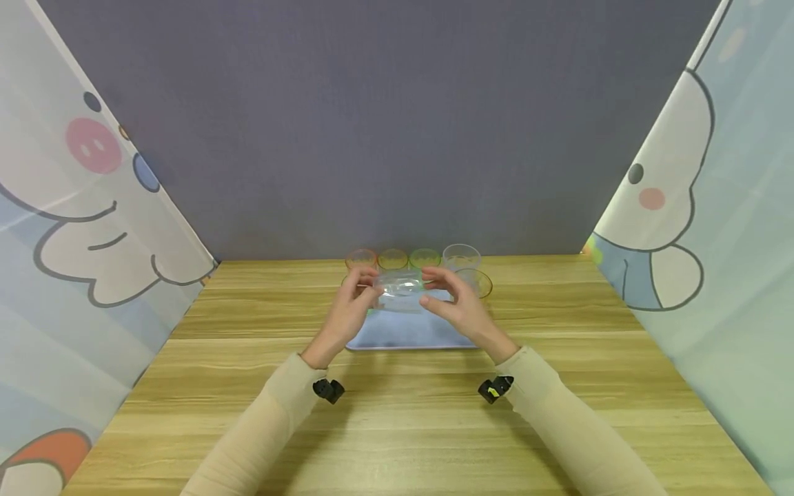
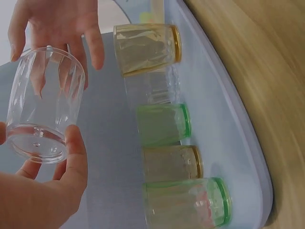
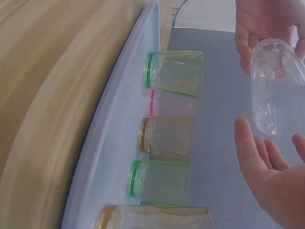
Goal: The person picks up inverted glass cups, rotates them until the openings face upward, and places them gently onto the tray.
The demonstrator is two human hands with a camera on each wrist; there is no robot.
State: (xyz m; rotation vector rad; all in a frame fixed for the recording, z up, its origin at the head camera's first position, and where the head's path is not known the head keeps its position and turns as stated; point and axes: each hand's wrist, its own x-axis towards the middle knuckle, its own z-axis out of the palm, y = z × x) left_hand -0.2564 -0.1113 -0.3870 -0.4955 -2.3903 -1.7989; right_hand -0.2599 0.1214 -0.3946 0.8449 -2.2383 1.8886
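My left hand (image 1: 349,306) grips a clear plastic cup (image 1: 400,284) near its thick base, and the cup lies on its side in the air above the tray. Curled around that base are the left fingers (image 2: 76,162) and thumb. Its mouth points toward my right hand (image 1: 462,310), whose fingers are spread and relaxed around the rim end. A gap shows between the right fingertips (image 3: 242,126) and the cup in the right wrist view. Part of the tray and some cups are hidden behind both hands.
A pale blue tray (image 1: 409,339) on the wooden table (image 1: 409,413) bears several upright tinted cups: green (image 3: 176,72), pink (image 3: 174,104) and amber (image 3: 167,137). Another clear cup (image 1: 462,256) stands at the back right. A grey panel (image 1: 397,138) rises behind the table.
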